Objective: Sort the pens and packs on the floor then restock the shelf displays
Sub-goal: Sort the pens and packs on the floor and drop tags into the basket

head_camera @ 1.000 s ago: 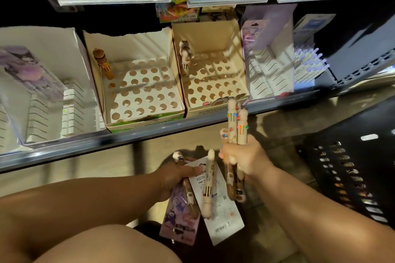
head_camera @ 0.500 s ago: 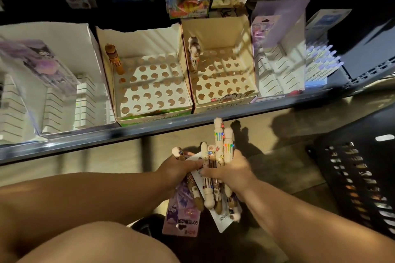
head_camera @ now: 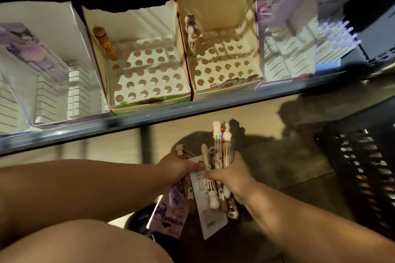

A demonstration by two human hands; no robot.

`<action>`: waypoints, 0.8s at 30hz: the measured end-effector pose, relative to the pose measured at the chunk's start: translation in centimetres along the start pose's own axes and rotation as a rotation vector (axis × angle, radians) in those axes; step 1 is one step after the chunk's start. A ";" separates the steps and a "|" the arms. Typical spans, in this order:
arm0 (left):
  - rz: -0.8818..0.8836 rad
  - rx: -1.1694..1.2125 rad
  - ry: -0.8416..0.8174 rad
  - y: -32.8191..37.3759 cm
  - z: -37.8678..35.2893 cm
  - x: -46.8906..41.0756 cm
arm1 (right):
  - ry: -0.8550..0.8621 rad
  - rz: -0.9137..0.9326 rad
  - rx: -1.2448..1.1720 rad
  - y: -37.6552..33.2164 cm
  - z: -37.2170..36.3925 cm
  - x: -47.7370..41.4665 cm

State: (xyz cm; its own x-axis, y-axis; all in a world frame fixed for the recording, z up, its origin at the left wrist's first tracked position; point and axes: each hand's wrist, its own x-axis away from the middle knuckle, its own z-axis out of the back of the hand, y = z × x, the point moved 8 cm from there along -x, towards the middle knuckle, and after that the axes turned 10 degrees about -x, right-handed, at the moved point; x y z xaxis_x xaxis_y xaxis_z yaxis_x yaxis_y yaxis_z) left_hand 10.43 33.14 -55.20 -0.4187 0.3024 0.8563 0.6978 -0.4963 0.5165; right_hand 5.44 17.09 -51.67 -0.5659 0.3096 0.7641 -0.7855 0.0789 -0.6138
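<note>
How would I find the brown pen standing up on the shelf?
Look along the long metal shelf to the two tan cardboard boxes with round holes and pick the left box. In its back left corner one brown pen with a knobbly top stands alone. The right box holds a mostly white pen instead.

Metal shelf point(head_camera: 149, 117) runs across, packed edge to edge. Far left, a white tiered display point(head_camera: 53, 96); next, a holed pen box point(head_camera: 132, 21) with one brown pen point(head_camera: 105, 44) upright in its back-left corner. Beside it, touching, a second holed box point(head_camera: 224, 6), one white-topped pen point(head_camera: 192, 34) at back left. Then another tiered display point(head_camera: 284, 55), then lilac-capped pens point(head_camera: 335, 38). Below, wood-look floor point(head_camera: 267, 156), a black crate point(head_camera: 367, 166) at right.
</note>
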 end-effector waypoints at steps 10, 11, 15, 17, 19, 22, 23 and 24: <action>0.084 -0.078 0.047 -1.3 2.6 -1.1 | 0.079 -0.045 0.356 3.1 3.2 -3.0; 0.089 -0.087 0.041 -1.4 2.7 -1.1 | 0.101 -0.040 0.383 3.2 3.3 -3.0; 0.091 -0.059 0.025 -1.0 2.9 -1.1 | 0.135 -0.033 0.426 3.8 3.7 -3.2; 0.082 -0.019 0.021 -0.5 2.8 -1.1 | 0.144 -0.037 0.452 3.7 4.1 -3.3; 0.077 0.004 0.028 -0.3 2.7 -1.2 | 0.151 -0.040 0.539 3.5 4.7 -3.3; 0.082 0.024 0.032 -0.4 3.0 -1.2 | 0.161 -0.059 0.708 3.7 5.1 -3.7; 0.083 0.025 0.027 -0.5 3.0 -1.3 | 0.158 -0.066 0.724 3.9 5.2 -3.7; 0.084 0.024 0.019 -0.5 3.0 -1.3 | 0.150 -0.074 0.708 4.1 5.2 -3.8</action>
State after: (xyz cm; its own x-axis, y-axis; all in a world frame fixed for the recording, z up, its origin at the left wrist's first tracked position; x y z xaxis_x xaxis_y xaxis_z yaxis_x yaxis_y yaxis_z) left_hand 12.38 35.47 -56.54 -0.3690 0.2453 0.8965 0.7445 -0.4994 0.4431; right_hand 3.10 11.33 -56.05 -0.5047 0.4575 0.7321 -0.8226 -0.5121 -0.2471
